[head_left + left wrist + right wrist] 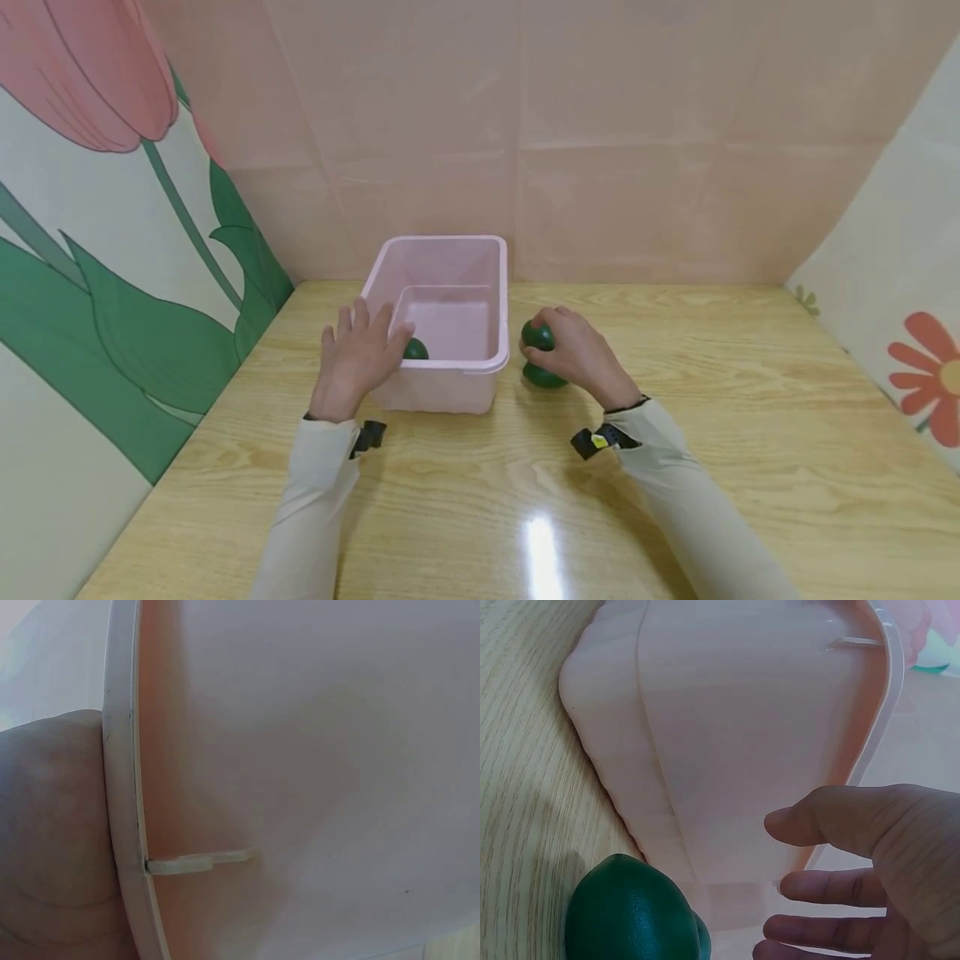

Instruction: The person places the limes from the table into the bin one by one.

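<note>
A pale pink plastic bin (442,387) stands on the table, with a dark green round thing (415,349) inside its near left corner. My left hand (356,354) lies over the bin's near left rim, fingers spread; its palm shows right at the rim (124,780) in the left wrist view. Right of the bin are two dark green lime-like fruits, a nearer one (543,377) and a farther one (537,335). Over them hovers my right hand (577,350), thumb and fingers apart. The right wrist view shows nothing between these fingers (832,889), with the pointed-tip fruit (630,911) below.
The wood-grain table (465,492) reaches back to a pinkish covered wall (637,208). Flower-painted panels stand along the left (112,333) and right (915,275) sides. Light glares on the near middle of the tabletop.
</note>
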The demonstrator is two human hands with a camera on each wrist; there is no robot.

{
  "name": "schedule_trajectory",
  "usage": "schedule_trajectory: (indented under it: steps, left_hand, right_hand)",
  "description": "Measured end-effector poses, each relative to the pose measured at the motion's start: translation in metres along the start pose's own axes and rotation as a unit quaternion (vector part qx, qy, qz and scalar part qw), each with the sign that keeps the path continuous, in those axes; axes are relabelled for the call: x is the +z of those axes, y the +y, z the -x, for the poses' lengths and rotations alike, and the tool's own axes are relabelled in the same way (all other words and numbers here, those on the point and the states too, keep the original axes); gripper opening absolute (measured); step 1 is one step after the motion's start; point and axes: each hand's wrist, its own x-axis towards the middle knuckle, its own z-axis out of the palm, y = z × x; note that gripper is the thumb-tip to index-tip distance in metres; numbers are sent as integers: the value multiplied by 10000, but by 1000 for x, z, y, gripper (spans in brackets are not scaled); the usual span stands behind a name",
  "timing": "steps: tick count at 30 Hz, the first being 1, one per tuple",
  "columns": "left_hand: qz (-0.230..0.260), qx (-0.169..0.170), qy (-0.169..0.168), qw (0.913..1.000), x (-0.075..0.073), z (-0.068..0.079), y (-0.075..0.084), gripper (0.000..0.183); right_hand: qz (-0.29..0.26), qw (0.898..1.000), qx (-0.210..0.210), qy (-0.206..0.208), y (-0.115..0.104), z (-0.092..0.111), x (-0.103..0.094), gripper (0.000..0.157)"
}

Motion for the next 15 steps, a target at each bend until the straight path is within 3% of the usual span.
schedule_trajectory:
  steps: [15]
  left_hand:
    - [-13, -17, -64, 10000, -1, 0, 0, 68]
  right_hand:
    - [140, 9998, -24, -102, 3, 0, 2, 42]
